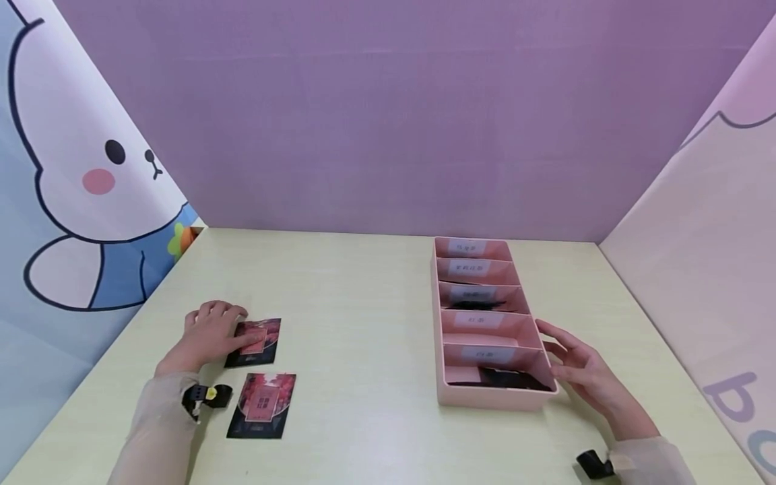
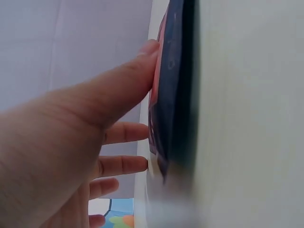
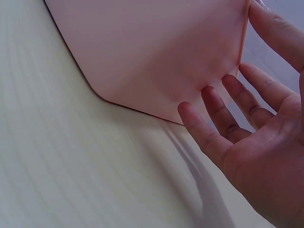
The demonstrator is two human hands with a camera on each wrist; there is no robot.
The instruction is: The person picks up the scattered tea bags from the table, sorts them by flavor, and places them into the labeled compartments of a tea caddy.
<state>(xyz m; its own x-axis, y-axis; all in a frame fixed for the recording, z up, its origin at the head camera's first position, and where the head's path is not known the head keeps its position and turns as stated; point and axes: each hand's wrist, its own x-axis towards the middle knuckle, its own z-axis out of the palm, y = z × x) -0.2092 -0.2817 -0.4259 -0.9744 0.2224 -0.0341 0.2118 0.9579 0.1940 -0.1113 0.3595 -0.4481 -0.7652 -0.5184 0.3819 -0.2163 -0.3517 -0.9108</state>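
A dark sachet with a red picture (image 1: 271,331) lies at the left of the table, and my left hand (image 1: 207,335) rests over its left edge. The thumb presses flat on the sachet's printed face, while the other fingers reach past it with their tips down at the table. In the left wrist view the sachet (image 2: 171,71) appears edge-on under the thumb. Nearer to me lies a second matching sachet (image 1: 262,406). My right hand (image 1: 585,370) is at the right side of a pink divided box (image 1: 494,399), its slightly bent fingertips along the wall (image 3: 142,52).
The box has several compartments in a row, each with a white label. Dark sachets (image 1: 512,379) lie in the nearest compartment and more (image 1: 475,305) in the middle one. A purple panel (image 1: 388,135) closes off the table's back, with printed panels at both sides.
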